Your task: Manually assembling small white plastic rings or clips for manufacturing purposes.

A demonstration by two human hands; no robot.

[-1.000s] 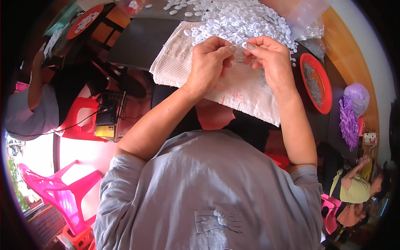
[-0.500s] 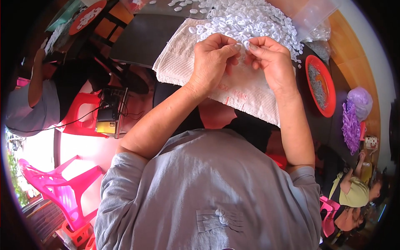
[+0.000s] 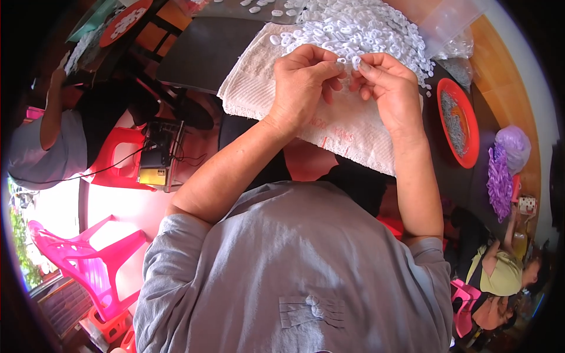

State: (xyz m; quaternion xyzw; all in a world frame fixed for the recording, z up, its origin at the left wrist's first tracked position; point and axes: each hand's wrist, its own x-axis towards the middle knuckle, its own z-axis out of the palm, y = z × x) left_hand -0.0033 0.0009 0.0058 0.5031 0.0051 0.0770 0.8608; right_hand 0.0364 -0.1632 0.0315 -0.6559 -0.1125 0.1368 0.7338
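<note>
Over a cream towel (image 3: 253,88) with red writing, my two hands are close together, thumbs and forefingers pinched. Between the fingertips of my right hand (image 3: 391,88) is a small white oval piece (image 3: 356,60) with a hole in it. A second small white piece (image 3: 341,60) shows at the fingertips of my left hand (image 3: 303,82), partly covered by the thumb. A slight gap separates the two pieces. Just beyond my fingers lies a large heap of similar white oval pieces (image 3: 365,29), reaching onto the towel's far edge.
To the right stand a red oval tray (image 3: 468,117) of small grey pieces and a purple bundle (image 3: 499,182) beside a bag. Clear plastic (image 3: 450,26) lies behind them. Co-workers sit at left and right. A pink chair (image 3: 88,259) is at the lower left.
The white pieces at my fingertips now show a little apart, where they were close together before. Both hands stay over the towel; the whole view has shifted slightly.
</note>
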